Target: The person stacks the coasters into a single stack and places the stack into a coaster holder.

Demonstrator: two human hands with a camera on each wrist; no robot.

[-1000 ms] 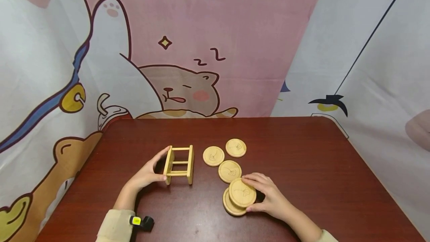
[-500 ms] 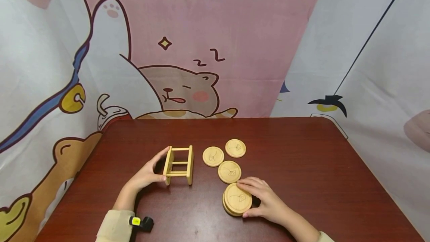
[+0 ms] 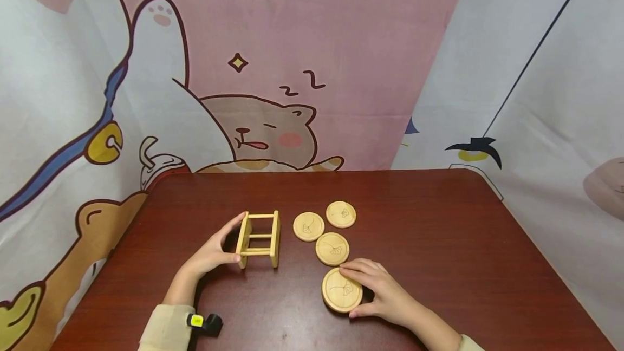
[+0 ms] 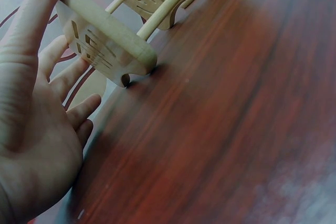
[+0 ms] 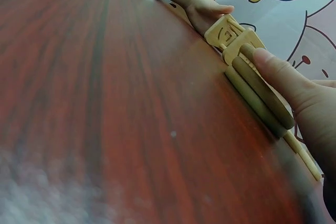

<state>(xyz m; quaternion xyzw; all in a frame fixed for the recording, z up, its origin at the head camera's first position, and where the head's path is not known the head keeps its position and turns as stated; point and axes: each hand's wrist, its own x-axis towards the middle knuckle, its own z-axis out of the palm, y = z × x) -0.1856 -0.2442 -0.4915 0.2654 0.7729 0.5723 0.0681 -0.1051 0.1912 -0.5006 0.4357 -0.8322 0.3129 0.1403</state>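
Note:
My left hand (image 3: 213, 253) holds the left side panel of a small light-wood coaster holder (image 3: 275, 237), thumb at its near end and fingertips at its far end. In the left wrist view the slotted panels and round bars of the holder (image 4: 107, 38) show, the hand (image 4: 39, 124) beside it. To the right, my right hand (image 3: 382, 292) holds a round wooden coaster (image 3: 341, 290) by its right edge, thumb near and fingers far. In the right wrist view that upper coaster (image 5: 264, 94) lies over a lower coaster (image 5: 252, 102), which it covers from above in the head view.
Beyond the stack, three more coasters with leaf drawings lie flat: a near coaster (image 3: 332, 249), a left coaster (image 3: 309, 226) and a far coaster (image 3: 340, 214). The red-brown table (image 3: 439, 232) ends at a cartoon-printed cloth (image 3: 370, 69). A black device (image 3: 212, 325) sits at the left wrist.
My right hand has moved the upper coaster left and slightly nearer, from offset over the lower one to lined up on it. The left hand and the holder have stayed put.

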